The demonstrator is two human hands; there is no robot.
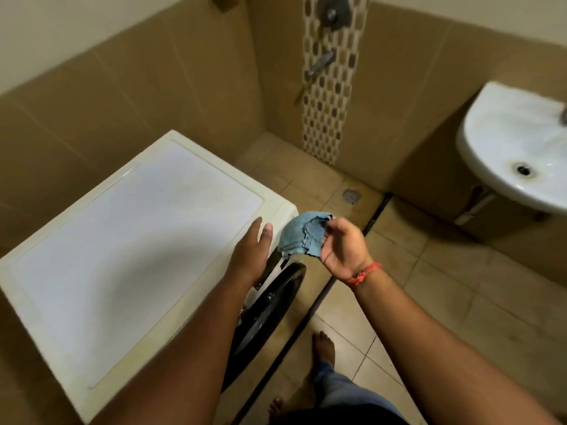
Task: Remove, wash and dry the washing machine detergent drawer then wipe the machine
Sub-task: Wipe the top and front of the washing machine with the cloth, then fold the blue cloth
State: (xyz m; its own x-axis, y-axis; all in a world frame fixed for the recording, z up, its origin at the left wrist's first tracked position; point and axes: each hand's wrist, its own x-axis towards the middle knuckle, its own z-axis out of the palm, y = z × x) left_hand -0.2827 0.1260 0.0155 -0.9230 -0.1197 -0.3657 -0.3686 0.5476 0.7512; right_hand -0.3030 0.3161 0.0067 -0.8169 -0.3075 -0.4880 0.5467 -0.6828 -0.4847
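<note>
- Nearest to us, at the bottom, are our bare feet (pixel 323 348) on the floor, in front of the washing machine (pixel 122 240).
- On the left, the washing machine stands against the wall; its white top is bare and its dark round door (pixel 270 305) faces the floor space.
- Our left hand (pixel 250 256) lies at the front edge of the machine's top, fingers straight and holding nothing.
- Just to the right of the machine's front corner, our right hand (pixel 343 250) pinches a crumpled blue cloth (pixel 302 233) between thumb and fingers; the cloth hangs beside the machine and we cannot tell whether it touches it.
- We cannot make out the detergent drawer; the front panel is mostly hidden behind our left hand and the cloth.
- We judge that the wiping step is in hand: the next move calls for spreading the cloth flat and bringing it onto the machine.
- Farther right of the machine are a floor drain (pixel 351 196), a wall tap (pixel 320 61) above it and a white basin (pixel 491 154). A dark pipe (pixel 310 314) crosses the floor by our feet; we must step with care.
</note>
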